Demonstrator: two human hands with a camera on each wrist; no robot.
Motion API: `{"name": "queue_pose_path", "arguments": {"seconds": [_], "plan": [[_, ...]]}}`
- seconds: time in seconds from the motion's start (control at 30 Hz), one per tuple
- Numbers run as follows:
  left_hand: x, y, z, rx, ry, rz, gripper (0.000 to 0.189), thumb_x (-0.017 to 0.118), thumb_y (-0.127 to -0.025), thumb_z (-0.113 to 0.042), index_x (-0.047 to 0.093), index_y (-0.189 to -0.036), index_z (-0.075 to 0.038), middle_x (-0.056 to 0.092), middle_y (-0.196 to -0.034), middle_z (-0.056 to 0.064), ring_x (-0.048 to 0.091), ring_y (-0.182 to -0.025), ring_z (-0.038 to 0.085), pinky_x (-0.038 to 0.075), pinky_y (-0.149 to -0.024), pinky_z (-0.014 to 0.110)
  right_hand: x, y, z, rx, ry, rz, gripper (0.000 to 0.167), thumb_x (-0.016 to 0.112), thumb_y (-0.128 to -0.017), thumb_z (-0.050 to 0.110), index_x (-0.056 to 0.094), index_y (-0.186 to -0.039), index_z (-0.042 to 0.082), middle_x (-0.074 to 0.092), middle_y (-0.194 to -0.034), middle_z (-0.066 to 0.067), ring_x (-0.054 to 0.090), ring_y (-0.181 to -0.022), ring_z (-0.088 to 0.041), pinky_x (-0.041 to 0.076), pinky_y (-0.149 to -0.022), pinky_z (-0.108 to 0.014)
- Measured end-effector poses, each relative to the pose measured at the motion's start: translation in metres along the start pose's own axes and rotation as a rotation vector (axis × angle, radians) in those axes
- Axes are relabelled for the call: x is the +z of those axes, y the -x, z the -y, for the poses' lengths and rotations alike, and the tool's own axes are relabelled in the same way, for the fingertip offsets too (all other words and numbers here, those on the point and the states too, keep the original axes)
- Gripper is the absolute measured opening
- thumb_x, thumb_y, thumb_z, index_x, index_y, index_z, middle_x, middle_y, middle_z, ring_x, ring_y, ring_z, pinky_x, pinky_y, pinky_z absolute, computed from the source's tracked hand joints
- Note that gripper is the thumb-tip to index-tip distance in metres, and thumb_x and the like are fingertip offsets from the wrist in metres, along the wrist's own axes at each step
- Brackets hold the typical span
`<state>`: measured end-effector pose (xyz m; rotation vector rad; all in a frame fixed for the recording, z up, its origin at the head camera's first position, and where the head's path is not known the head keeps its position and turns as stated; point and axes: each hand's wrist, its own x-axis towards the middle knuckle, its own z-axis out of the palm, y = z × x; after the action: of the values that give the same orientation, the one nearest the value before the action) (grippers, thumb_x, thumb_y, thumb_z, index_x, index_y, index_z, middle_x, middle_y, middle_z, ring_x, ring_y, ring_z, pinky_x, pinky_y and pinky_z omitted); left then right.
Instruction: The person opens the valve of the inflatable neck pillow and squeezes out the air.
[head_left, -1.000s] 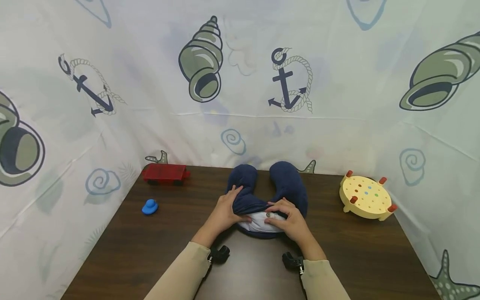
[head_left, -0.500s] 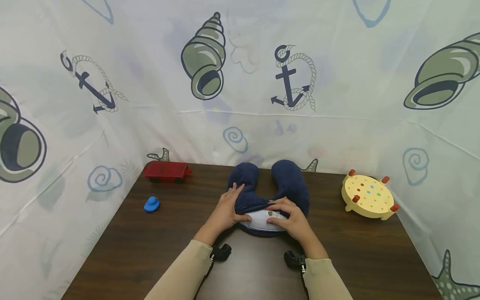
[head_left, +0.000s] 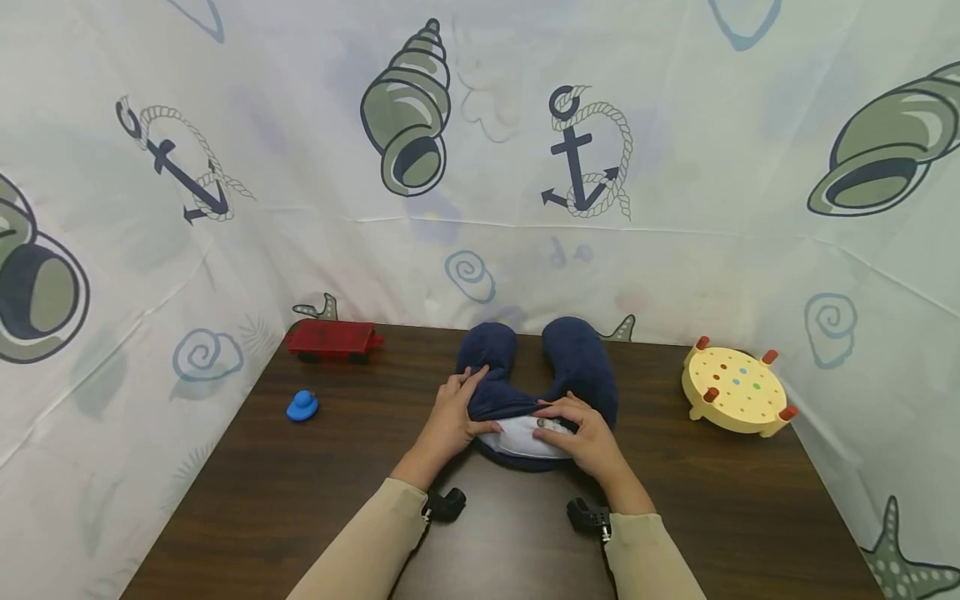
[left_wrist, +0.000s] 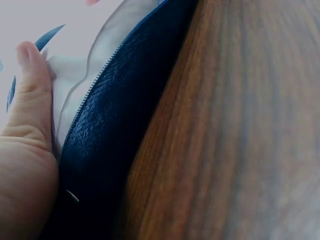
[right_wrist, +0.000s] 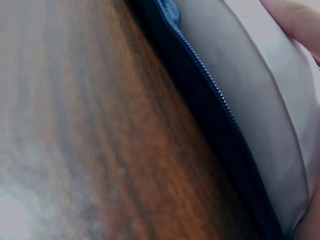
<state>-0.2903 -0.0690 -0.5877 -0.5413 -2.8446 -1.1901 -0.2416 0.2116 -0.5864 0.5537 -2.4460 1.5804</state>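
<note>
A navy U-shaped neck pillow (head_left: 581, 367) lies on the table with its two arms pointing away from me. Along its near curve the zippered cover gapes, and a white inner cushion (head_left: 517, 442) shows through. My left hand (head_left: 450, 417) grips the pillow's left side, fingers spread over the navy cloth, thumb on the white part. At the right of the gap, my right hand (head_left: 581, 433) holds the cover's edge with bent fingers, its thumb against the white cushion. Zipper teeth (left_wrist: 97, 77) line the cover's lower edge in the left wrist view.
A red toy wagon (head_left: 330, 340) stands at the back left, and a small blue toy duck (head_left: 302, 406) sits in front of it. At the right is a pale yellow toy disc (head_left: 735, 392) with red-tipped pegs. A printed cloth (head_left: 510, 183) hangs behind the brown table (head_left: 720, 517).
My right thumb has moved slightly up the white cushion, closer to the index finger. The left hand keeps its place on the pillow. The head view has shifted a little.
</note>
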Motion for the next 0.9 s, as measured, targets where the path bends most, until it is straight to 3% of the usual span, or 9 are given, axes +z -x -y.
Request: {"name": "queue_pose_path", "arguments": {"seconds": [0.17,0.3,0.47,0.57,0.73,0.9], "plan": [[-0.001,-0.001,0.002,0.018,0.049,0.006,0.116,0.099,-0.075,-0.048,0.037,-0.171,-0.033,0.032,-0.174,0.022,0.04,-0.145,0.045,0.042,-0.117,0.068,0.0,0.002,0.0,0.036,-0.024,0.016,0.022,0.095,-0.086,0.024,0.087,-0.106,0.027,0.082,-0.125,0.002,0.071,-0.131,-0.027,0.024,-0.133,-0.024],[-0.004,-0.003,0.004,0.032,0.067,0.007,0.111,0.1,-0.077,-0.048,0.041,-0.17,-0.032,0.031,-0.174,0.023,0.036,-0.149,0.049,0.039,-0.117,0.073,0.0,0.001,0.0,0.049,-0.036,0.012,0.021,0.094,-0.086,0.021,0.087,-0.105,0.026,0.083,-0.121,0.001,0.071,-0.132,-0.028,0.026,-0.134,-0.03],[-0.008,-0.002,0.005,0.0,0.072,0.018,0.097,0.096,-0.081,-0.05,0.051,-0.165,-0.03,0.03,-0.176,0.018,0.036,-0.149,0.046,0.038,-0.119,0.071,0.002,-0.004,-0.001,0.021,-0.039,0.012,0.022,0.093,-0.087,0.019,0.087,-0.108,0.024,0.083,-0.114,0.002,0.071,-0.128,-0.027,0.026,-0.135,-0.036],[-0.01,0.0,0.005,0.025,0.039,0.028,0.092,0.089,-0.087,-0.056,0.051,-0.165,-0.026,0.028,-0.177,0.02,0.034,-0.151,0.047,0.037,-0.12,0.071,0.002,-0.006,-0.002,0.02,-0.036,0.014,0.022,0.092,-0.087,0.019,0.087,-0.108,0.024,0.082,-0.109,0.003,0.071,-0.127,-0.027,0.026,-0.135,-0.042],[-0.012,0.004,0.003,0.059,-0.001,0.09,0.091,0.064,-0.096,-0.075,0.04,-0.171,-0.027,0.019,-0.181,0.018,0.027,-0.158,0.044,0.035,-0.122,0.073,0.001,-0.003,-0.001,0.048,-0.049,0.031,0.022,0.093,-0.087,0.019,0.087,-0.108,0.025,0.082,-0.104,0.005,0.071,-0.125,-0.026,0.026,-0.135,-0.05],[-0.012,0.005,-0.001,0.051,0.028,0.069,0.079,0.054,-0.105,-0.071,0.039,-0.171,-0.03,0.008,-0.185,0.01,0.022,-0.163,0.043,0.034,-0.12,0.077,-0.001,-0.002,-0.003,0.022,-0.043,0.071,0.026,0.093,-0.087,0.02,0.087,-0.112,0.023,0.081,-0.104,0.004,0.072,-0.117,-0.02,0.023,-0.136,-0.051]]}}
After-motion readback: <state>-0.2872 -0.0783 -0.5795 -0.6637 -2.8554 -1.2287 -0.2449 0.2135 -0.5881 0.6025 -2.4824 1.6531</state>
